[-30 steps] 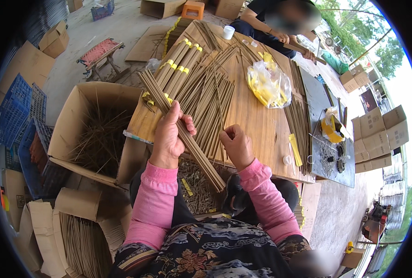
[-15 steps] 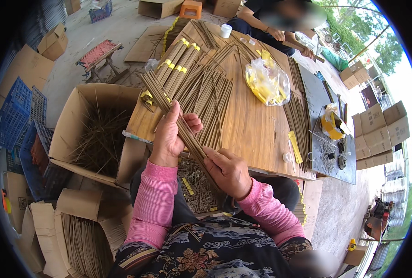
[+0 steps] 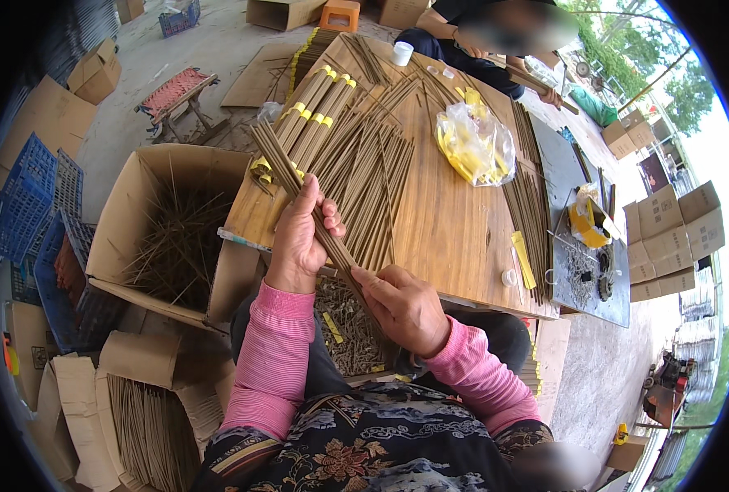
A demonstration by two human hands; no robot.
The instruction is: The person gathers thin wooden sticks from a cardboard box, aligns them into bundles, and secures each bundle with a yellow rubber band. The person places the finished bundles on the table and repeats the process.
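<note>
A loose bundle of long brown incense sticks [image 3: 280, 156] slants across my lap in front of the table. My left hand [image 3: 303, 242] is wrapped round its middle, thumb lying along the top. Lower down, my right hand [image 3: 409, 310] grips the near end, with thumb and forefinger against the sticks. Beyond my hands, many loose incense sticks [image 3: 372, 176] lie fanned out on the wooden table [image 3: 446, 238]. Bundles bound with yellow bands [image 3: 307, 117] are stacked at the table's left side.
A cardboard box [image 3: 110, 246] of tangled sticks stands at left, another box [image 3: 139, 361] of straight sticks below it. A clear bag [image 3: 475, 143] with yellow strips and a white cup [image 3: 402, 53] are on the table. Across it, a co-worker's hand [image 3: 551, 97] holds sticks.
The fingers of my left hand have curled more tightly round the bundle. My right hand has shifted slightly left. The co-worker's hands and sticks have moved a little.
</note>
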